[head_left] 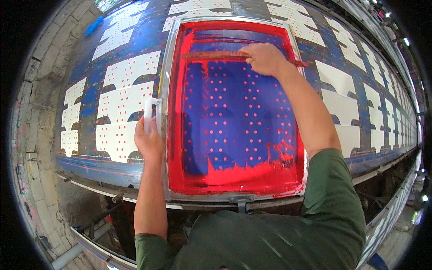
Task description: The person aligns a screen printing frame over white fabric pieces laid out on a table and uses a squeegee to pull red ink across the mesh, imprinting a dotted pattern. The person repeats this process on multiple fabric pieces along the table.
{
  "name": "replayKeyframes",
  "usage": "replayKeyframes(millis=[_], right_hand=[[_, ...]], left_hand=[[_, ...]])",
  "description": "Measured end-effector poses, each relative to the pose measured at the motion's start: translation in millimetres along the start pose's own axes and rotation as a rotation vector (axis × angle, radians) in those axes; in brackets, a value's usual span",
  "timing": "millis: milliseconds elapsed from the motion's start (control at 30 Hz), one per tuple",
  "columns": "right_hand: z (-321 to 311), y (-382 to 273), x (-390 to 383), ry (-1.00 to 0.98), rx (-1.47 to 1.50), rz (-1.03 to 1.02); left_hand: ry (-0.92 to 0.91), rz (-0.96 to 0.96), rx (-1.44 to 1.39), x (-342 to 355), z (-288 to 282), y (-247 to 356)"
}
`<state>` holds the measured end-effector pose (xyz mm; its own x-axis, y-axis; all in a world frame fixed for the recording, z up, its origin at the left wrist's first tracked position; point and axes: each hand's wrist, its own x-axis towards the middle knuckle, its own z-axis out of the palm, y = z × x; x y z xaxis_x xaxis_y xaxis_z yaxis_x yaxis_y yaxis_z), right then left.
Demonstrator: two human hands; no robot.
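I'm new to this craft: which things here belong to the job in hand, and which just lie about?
Part of the job:
red-smeared squeegee, in the right hand
framed screen, white handle in the left hand
red ink
pale cut pieces, many dotted red
long table

Seemingly just lying about:
small bright-blue item, upper left; I can't tell what

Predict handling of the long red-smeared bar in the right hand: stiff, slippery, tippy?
The bar looks stiff, its visible left stretch running straight. It may be slippery where smeared red. Held near mid-length by the right hand, it might tilt if pushed unevenly.
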<state>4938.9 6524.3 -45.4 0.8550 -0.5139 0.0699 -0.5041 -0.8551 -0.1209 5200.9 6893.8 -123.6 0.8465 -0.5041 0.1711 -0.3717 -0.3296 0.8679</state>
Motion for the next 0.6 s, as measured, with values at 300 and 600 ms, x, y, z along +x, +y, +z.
replayKeyframes(millis=[300,600], right_hand=[[0.8,-133.9,-168.2,0.086,0.044,-0.055],[6.8,-258.6,-303.9,0.180,0.028,-0.006]], left_hand=[[0.027,0.104,0.027,1.8,5.5,-15.7],[-0.073,0.104,-0.153,-1.7,-5.0,-28.4]])
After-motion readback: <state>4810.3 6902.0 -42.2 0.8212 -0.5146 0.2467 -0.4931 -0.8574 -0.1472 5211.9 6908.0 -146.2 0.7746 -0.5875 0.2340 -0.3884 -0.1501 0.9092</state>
